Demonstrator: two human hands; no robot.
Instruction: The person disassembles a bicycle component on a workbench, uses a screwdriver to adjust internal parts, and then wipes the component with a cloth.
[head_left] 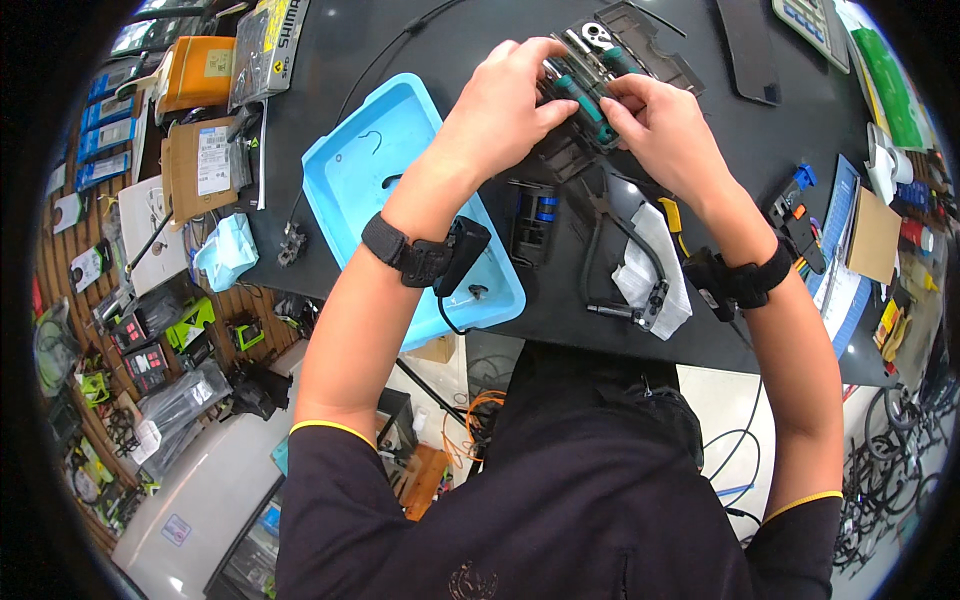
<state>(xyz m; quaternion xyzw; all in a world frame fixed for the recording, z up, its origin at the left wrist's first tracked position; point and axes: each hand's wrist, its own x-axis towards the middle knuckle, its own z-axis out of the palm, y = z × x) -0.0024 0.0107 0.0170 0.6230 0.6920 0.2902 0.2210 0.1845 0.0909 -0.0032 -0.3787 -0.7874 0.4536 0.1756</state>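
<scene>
At the far middle of the dark table lies an open black tool case [668, 65] with a ratchet wrench [597, 36] and small metal parts in it. A green-handled screwdriver [582, 100] lies slantwise along its near side. My left hand [500, 108] is closed round the case's left side, thumb against the screwdriver's handle. From the right, my right hand [672, 128] pinches thumb and forefinger at the case, near the handle's end. The fingertips hide exactly what the pinch touches. Nearer me are a small black-and-blue tool holder [533, 222] and a black brake lever with hose [640, 312].
A light-blue tray [335, 205] with small parts stands under my left forearm. The lever rests on a white cloth [648, 275]. Pliers [800, 225], a blue mat [838, 240] and a calculator [812, 28] lie right. Boxes [200, 165] and packaged parts stand left. A cable runs behind the tray.
</scene>
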